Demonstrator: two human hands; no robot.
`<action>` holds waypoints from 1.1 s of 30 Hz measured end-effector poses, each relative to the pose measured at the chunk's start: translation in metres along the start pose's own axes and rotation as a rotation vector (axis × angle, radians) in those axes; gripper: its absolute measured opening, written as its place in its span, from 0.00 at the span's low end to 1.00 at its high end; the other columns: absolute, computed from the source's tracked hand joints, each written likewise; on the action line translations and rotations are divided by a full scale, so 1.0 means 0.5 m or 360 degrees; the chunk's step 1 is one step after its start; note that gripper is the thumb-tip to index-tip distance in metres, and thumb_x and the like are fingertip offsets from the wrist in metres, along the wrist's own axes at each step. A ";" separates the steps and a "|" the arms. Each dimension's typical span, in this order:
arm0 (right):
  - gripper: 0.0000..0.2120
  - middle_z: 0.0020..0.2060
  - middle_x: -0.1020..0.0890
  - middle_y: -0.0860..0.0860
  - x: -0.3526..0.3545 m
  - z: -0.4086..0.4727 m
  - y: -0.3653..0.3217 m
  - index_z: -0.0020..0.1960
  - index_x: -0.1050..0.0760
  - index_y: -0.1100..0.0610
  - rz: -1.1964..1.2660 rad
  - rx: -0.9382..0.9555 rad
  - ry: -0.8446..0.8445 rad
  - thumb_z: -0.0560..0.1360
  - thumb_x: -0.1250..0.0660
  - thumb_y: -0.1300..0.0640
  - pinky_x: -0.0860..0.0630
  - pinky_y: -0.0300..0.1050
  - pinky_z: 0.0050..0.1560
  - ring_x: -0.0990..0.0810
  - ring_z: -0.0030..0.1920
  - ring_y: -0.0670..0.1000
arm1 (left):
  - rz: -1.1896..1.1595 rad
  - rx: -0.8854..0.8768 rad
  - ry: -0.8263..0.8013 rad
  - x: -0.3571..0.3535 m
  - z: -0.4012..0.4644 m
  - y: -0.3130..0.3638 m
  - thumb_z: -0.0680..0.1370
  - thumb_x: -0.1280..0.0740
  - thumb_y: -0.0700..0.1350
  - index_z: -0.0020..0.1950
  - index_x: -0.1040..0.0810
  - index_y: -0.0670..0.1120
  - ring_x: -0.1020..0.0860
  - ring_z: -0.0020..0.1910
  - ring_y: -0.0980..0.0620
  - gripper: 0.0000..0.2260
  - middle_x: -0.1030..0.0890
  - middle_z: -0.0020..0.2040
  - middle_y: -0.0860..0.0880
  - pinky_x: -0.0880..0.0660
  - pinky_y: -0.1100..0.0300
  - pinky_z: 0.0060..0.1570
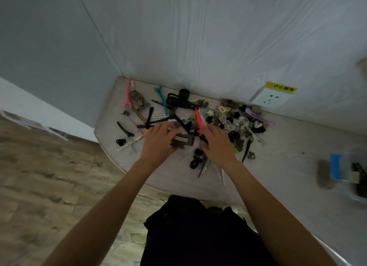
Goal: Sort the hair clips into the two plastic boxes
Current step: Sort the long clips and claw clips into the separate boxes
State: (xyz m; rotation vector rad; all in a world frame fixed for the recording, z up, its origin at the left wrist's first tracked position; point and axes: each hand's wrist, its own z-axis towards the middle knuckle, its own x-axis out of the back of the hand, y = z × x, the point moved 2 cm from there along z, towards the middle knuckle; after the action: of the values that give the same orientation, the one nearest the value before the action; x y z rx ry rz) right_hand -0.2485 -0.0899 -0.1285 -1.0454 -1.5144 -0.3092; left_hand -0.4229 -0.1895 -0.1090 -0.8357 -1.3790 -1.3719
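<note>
Head view: we see a pale wood-grain table (pixel 278 146) pushed into a wall corner, with a loose pile of hair clips (pixel 218 119) spread across its far side. Both our hands are down in the middle of the pile. Left hand (pixel 158 144) has fingers curled round a dark brown rectangular clip (pixel 181 141), thumb under it, so it's holding that one. Right hand (pixel 217 144) lies over the clips just right of it, fingers spread fairly flat; something red-orange (pixel 199 121) sticks out past the fingertips, but we cannot tell if it's pinched or just lying there. Long clips sit apart on the left: a pink one (pixel 128 96) near the table's corner, a teal one (pixel 161 100), several black ones. A purple clip (pixel 258 117) lies on the right side of the pile. One plastic box (pixel 341 169) with a blue part sits at the table's right edge, well apart from the pile, blurred, dark items inside. A white wall socket (pixel 271 97) with a yellow label is on the wall behind the pile.
</note>
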 end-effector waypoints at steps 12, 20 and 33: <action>0.41 0.73 0.43 0.63 0.079 0.256 -0.131 0.76 0.54 0.53 -0.0014 0.0164 -0.0077 0.72 0.31 0.53 0.36 0.58 0.68 0.39 0.69 0.63 | -0.0705 0.1071 -0.0131 0.049 -0.031 -0.074 0.72 0.33 0.59 0.64 0.31 0.49 0.22 0.56 0.46 0.24 0.21 0.59 0.48 0.28 0.56 0.48; 0.28 0.63 0.33 0.64 0.147 0.214 -0.117 0.63 0.33 0.63 0.0009 0.0135 0.0408 0.68 0.28 0.53 0.30 0.53 0.60 0.31 0.59 0.63 | -0.1015 0.1153 0.0028 0.053 -0.013 -0.058 0.73 0.31 0.55 0.62 0.29 0.49 0.22 0.53 0.52 0.21 0.20 0.55 0.51 0.26 0.57 0.50; 0.21 0.49 0.29 0.52 0.172 -0.295 0.260 0.53 0.39 0.57 0.1568 -0.1014 0.1349 0.70 0.29 0.65 0.26 0.25 0.40 0.22 0.50 0.54 | -0.1492 0.0587 -0.0509 -0.033 0.118 0.317 0.74 0.30 0.47 0.63 0.29 0.45 0.23 0.46 0.60 0.20 0.22 0.50 0.52 0.28 0.75 0.40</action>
State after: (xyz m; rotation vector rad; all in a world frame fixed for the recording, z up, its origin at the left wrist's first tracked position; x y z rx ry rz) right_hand -0.0449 -0.0850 -0.0609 -1.7262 -0.0370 -0.4493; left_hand -0.2783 -0.1094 -0.0694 -0.1242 -2.3584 -1.5981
